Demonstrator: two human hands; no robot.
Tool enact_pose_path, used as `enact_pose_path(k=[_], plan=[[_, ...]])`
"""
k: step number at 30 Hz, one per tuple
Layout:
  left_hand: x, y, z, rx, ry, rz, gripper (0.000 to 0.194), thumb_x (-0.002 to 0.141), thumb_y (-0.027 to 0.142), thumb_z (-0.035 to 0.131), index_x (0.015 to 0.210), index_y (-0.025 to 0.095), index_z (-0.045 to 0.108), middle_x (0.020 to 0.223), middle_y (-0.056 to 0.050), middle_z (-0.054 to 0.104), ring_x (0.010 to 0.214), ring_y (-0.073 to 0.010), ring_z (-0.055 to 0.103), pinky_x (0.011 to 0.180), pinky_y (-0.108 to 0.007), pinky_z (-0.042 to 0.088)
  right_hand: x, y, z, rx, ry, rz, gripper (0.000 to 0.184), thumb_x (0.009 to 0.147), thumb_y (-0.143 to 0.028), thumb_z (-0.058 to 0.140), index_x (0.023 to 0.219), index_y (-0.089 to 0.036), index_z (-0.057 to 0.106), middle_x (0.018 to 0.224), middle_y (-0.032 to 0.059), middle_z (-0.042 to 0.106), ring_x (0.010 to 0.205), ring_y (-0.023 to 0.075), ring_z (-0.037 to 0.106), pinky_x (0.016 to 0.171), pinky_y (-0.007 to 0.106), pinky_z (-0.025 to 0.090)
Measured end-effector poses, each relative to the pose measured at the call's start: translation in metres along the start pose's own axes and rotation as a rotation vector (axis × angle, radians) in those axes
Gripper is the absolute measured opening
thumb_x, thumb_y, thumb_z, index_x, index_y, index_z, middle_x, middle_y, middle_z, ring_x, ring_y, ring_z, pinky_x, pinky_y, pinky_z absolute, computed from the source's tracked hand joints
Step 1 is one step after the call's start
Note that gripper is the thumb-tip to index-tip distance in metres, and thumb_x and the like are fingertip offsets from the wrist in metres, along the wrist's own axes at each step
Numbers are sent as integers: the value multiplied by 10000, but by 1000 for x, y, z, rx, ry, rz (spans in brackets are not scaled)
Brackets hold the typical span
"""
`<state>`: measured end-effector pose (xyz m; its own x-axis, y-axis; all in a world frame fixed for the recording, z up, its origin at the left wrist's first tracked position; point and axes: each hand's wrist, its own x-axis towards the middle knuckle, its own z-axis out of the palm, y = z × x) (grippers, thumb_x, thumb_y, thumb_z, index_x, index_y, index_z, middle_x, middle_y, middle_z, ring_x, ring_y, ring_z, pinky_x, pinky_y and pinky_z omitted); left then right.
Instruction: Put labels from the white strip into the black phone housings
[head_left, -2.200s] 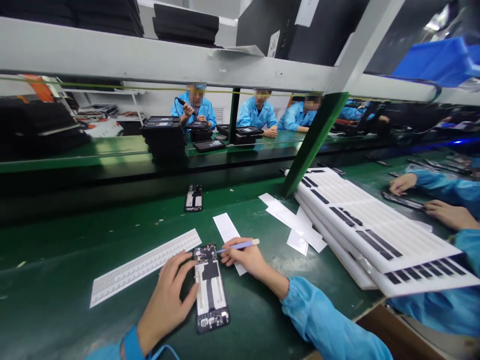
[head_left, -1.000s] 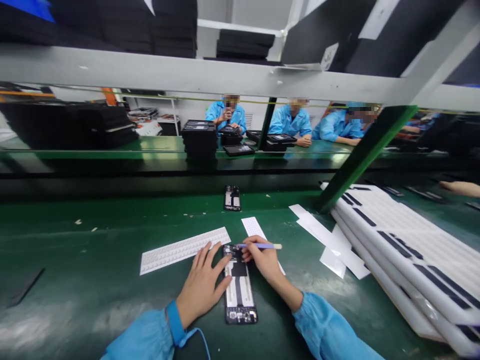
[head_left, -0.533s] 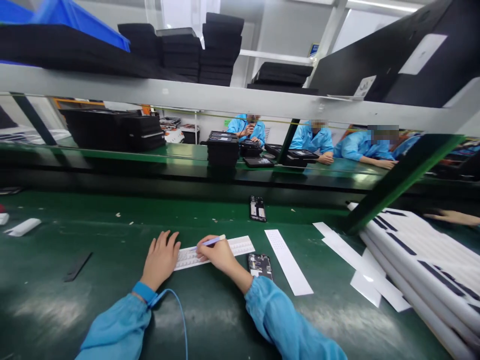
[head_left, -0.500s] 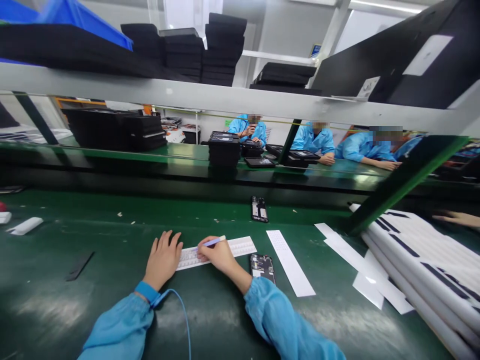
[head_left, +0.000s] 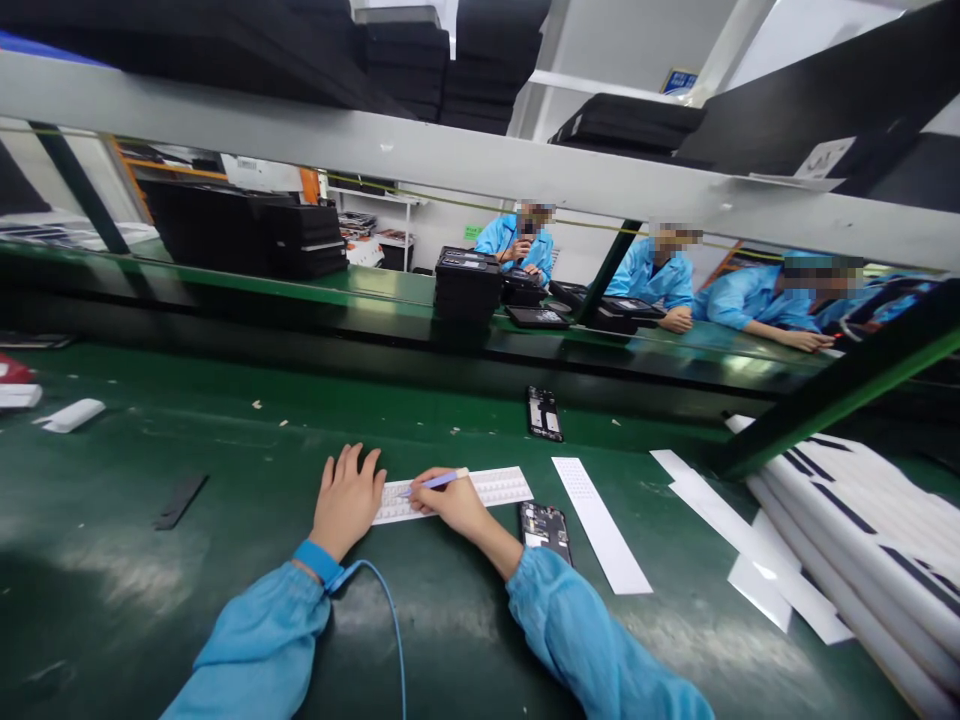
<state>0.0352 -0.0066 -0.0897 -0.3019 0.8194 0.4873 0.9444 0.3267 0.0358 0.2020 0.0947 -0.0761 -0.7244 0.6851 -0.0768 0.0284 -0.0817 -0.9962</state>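
A white printed strip (head_left: 501, 486) with rows of small marks lies on the green table. My left hand (head_left: 348, 503) rests flat at its left end, fingers stretched out, a blue wrist strap (head_left: 318, 563) with a cord around the wrist. My right hand (head_left: 452, 503) is closed around a light purple pen (head_left: 444, 480), its tip down at the strip. Beside my right wrist is an opened phone (head_left: 546, 530), partly hidden by the sleeve. Another opened phone (head_left: 544, 413) lies farther back. A second white strip (head_left: 602, 525) is to the right.
Loose white sheets (head_left: 742, 535) and a thick stack of white sheets with black strips (head_left: 862, 510) are at the right, beside a slanted green post (head_left: 832, 385). A dark flat piece (head_left: 181, 502) lies at left. An overhead shelf (head_left: 420, 150) spans the view; people in blue sit beyond.
The view has shifted, so the tabletop things appear farther right. Left hand stays flat on the strip; the right hand still holds the pen over it.
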Motion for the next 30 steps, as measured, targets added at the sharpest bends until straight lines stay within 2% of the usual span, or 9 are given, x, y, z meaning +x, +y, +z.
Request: enact_pose_path(k=[4,8,12,15,17,19,22,26,30], plan=[[0,0,-1,-4,6,12,413,955,328,362,1256,142,576,1305,-187,512,1266,-343,442,1045,-543,346,-1,3,-2,42,-7,-5,349,669,-429,770,803,-117,690,683,61,703,623,171,679,589,244,536],[-2,1,0,-5,18,16,414,955,328,366,1255,135,576,1304,-191,508,1258,-342,449,1042,-540,348,-1,-1,0,113,3,22,452,596,-495,819,801,-112,693,693,75,708,631,185,689,603,264,550],[3,-2,-5,-34,42,23,410,957,319,349,1233,125,584,1273,-190,522,1230,-347,461,1029,-545,353,-11,-29,-5,192,83,-6,468,554,-494,840,790,-118,692,693,78,711,636,204,697,596,281,565],[8,2,-15,-100,74,40,418,967,321,316,1205,111,587,1250,-185,526,1221,-340,453,1052,-553,322,-37,-57,-26,185,142,-94,411,611,-459,815,802,-116,694,697,78,713,668,218,706,550,258,553],[6,16,-22,-188,112,77,410,975,342,318,1194,118,584,1249,-170,520,1231,-331,437,1066,-544,313,-67,-66,-50,149,180,-125,383,649,-438,804,823,-115,696,724,84,718,688,227,709,520,244,542],[-6,42,-30,-327,117,174,372,978,347,349,1187,143,580,1262,-149,512,1234,-310,435,1070,-517,331,-106,-62,-76,103,238,-120,361,690,-429,793,847,-118,698,745,87,720,667,217,705,494,230,527],[-38,92,-45,-517,-40,444,307,966,293,415,1219,204,564,1322,-104,488,1277,-267,414,1092,-475,342,-171,-36,-105,57,346,-60,354,721,-447,785,833,-122,702,705,80,713,565,176,670,474,222,515],[-70,139,-64,-532,-264,764,363,949,227,434,1300,279,512,1389,-20,477,1348,-229,359,1121,-491,324,-228,-1,-116,80,440,33,400,691,-498,801,796,-128,691,688,96,715,562,179,671,505,247,540],[-71,147,-68,-529,-286,814,354,940,225,450,1276,282,544,1392,-8,491,1358,-239,362,1111,-501,347,-240,3,-112,53,421,39,414,688,-521,796,800,-134,701,705,98,721,602,191,689,556,266,556]])
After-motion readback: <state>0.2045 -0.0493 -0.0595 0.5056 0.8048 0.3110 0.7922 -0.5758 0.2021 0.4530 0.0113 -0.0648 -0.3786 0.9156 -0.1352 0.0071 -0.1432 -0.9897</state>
